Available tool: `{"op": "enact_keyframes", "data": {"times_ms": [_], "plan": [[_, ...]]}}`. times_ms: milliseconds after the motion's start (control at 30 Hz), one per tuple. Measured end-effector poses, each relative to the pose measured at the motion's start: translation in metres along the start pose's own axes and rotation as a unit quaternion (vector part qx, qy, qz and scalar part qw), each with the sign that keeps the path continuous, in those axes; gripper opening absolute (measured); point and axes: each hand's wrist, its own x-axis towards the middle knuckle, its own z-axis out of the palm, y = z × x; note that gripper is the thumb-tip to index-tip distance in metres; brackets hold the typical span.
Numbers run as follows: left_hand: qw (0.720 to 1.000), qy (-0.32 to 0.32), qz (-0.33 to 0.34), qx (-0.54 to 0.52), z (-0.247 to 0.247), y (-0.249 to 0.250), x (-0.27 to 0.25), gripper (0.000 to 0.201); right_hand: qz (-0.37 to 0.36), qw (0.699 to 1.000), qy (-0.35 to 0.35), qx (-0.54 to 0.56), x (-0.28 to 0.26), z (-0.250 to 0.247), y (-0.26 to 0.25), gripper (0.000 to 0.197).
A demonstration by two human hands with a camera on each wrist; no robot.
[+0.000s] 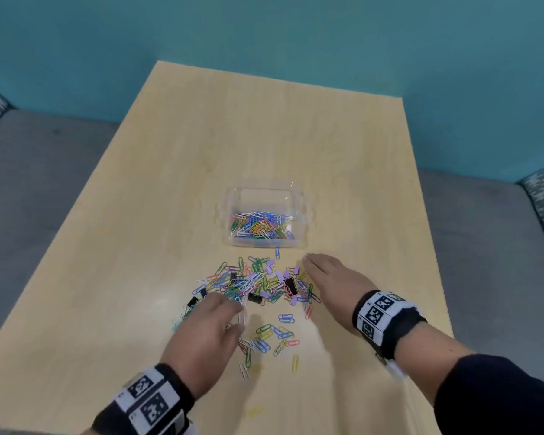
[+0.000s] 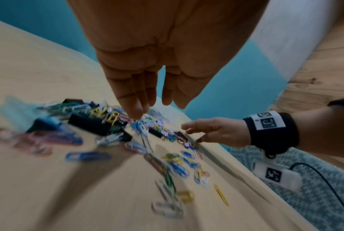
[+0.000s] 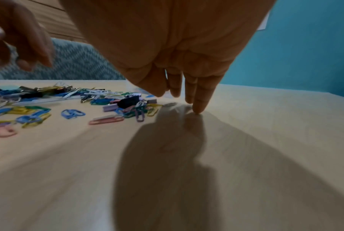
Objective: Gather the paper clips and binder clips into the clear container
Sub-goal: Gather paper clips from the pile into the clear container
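Roughly half done: paper clips (image 1: 258,226) fill clear container (image 1: 261,218), near pile (image 1: 255,284) with binder clips (image 1: 291,285) remains; left hand (image 1: 208,337) and right hand (image 1: 330,277) flat-fingered, holding nothing.

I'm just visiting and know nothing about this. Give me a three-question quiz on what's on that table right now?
1. True or false: the clear container already holds some paper clips.
2. Which colours are the binder clips in the loose pile? A) black and purple B) red and gold C) all white
3. Fill in: the right hand lies at the pile's ___ edge, fingers straight.

Key
1. True; coloured clips cover its bottom.
2. A.
3. Right; the left hand is at the pile's near left side.
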Motion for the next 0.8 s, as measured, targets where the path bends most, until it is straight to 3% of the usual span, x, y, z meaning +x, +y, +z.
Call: {"op": "enact_keyframes", "data": {"times_ms": [200,467,600,800], "plan": [[0.999,-0.007,0.014,0.029,0.016,-0.001,-0.033,0.03,-0.033,0.996,-0.023,-0.075,0.0,0.02,-0.012,0.07],[0.998,-0.014,0.016,0.058,0.013,-0.001,-0.051,0.029,0.005,0.996,0.092,0.005,-0.035,0.054,-0.034,0.063],[0.996,-0.038,0.03,0.07,0.017,-0.001,-0.058,0.027,0.016,0.995,0.093,-0.031,-0.034,0.057,-0.04,0.059],[0.992,-0.069,0.04,0.102,0.027,-0.006,-0.069,0.025,0.014,0.996,0.063,-0.067,-0.061,0.062,-0.058,0.073]]}}
